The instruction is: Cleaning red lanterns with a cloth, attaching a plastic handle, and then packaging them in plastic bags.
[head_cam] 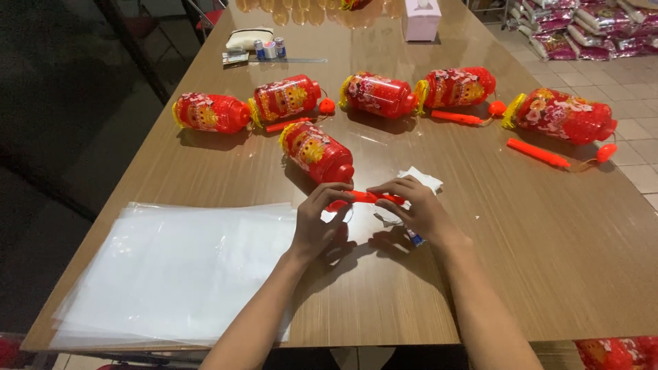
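while gripped: orange stick [367, 198], both hands

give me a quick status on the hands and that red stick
Left hand and right hand both grip the red stick, level above the table. Nearest red lantern lies just beyond. Plastic sheets at left, apart.

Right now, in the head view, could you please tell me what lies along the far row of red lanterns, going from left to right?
First lantern → second lantern → third lantern → fourth lantern → orange stick → fifth lantern.
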